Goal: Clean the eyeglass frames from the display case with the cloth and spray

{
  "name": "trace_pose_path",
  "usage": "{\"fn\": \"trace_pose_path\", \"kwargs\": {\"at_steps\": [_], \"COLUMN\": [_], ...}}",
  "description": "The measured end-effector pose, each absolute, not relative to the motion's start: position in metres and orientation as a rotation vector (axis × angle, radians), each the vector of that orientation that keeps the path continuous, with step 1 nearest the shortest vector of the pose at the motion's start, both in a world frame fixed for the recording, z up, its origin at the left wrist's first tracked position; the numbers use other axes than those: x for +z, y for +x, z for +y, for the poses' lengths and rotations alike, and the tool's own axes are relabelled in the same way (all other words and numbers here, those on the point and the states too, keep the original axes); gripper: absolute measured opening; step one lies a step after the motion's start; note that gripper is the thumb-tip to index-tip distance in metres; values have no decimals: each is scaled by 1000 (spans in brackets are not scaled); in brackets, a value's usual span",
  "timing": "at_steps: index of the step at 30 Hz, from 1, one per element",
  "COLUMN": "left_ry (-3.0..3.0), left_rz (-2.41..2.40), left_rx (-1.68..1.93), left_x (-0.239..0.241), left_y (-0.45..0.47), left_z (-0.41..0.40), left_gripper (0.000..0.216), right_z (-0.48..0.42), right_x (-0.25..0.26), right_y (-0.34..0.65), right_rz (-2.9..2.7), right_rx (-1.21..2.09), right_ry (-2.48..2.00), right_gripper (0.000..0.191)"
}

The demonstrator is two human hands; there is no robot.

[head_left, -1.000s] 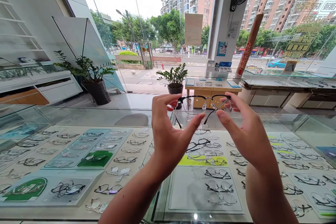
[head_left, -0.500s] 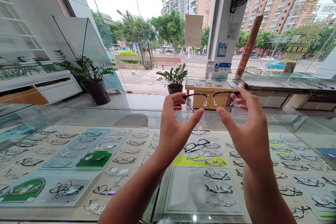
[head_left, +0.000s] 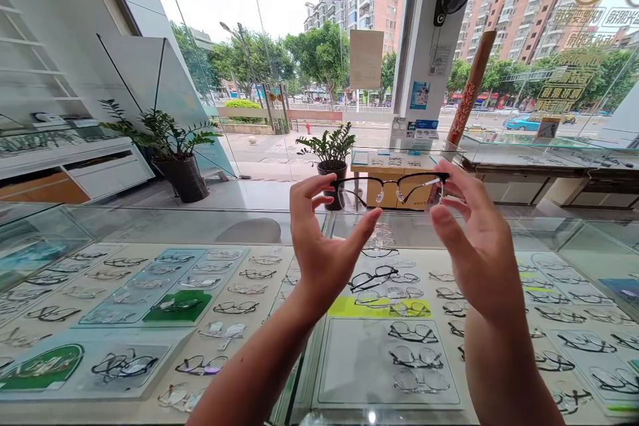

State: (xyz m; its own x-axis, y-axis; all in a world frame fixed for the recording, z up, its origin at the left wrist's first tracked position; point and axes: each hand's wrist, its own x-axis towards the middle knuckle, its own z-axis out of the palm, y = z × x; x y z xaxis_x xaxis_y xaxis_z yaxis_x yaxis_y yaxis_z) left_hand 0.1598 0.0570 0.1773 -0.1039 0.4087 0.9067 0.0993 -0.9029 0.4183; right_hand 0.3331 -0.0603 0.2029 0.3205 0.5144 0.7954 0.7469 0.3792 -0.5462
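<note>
A pair of eyeglasses (head_left: 417, 176) with black upper rims and a thin metal bridge is held up above the glass counter, level and front-on. My left hand (head_left: 327, 256) grips its left end with the fingertips; the thumb points up, below the left lens. At the right end, the fingers of my right hand (head_left: 479, 253) hold the frame near the hinge, thumb apart beneath it. Both temples show slanting inward behind the lenses, partly folded. Under my hands, inside the counter, lie black-framed glasses (head_left: 373, 277) and several other pairs.
The glass display counter (head_left: 164, 223) spans the front, with rows of spectacles on trays such as a white one (head_left: 349, 359). Beyond stand a potted plant (head_left: 182, 176), a smaller plant (head_left: 329, 150), a wooden display cabinet (head_left: 362, 163) and a glass shopfront. A grey stool seat (head_left: 252, 229) shows behind the counter.
The eyeglasses have shifted slightly left, and their temples now slant inward behind the lenses. My left hand has moved left with them; the right hand's fingers have shifted at the hinge.
</note>
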Motion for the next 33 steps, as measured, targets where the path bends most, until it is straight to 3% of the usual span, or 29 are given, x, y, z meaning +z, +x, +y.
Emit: {"fn": "trace_pose_path", "kwargs": {"at_steps": [6, 22, 33], "left_ry": [1999, 2044, 2558], "left_rz": [445, 450, 254], "left_rx": [2215, 2005, 1859], "left_x": [179, 173, 198], "left_y": [159, 161, 141], "left_z": [55, 61, 55], "left_gripper": [65, 65, 64], "right_z": [-63, -60, -70], "right_x": [205, 208, 214], "right_y": [335, 345, 343], "right_rz": [-1227, -1327, -1530], "right_rx": [-116, 143, -29], "right_ry": [-1170, -987, -1222], "right_gripper": [48, 49, 21]}}
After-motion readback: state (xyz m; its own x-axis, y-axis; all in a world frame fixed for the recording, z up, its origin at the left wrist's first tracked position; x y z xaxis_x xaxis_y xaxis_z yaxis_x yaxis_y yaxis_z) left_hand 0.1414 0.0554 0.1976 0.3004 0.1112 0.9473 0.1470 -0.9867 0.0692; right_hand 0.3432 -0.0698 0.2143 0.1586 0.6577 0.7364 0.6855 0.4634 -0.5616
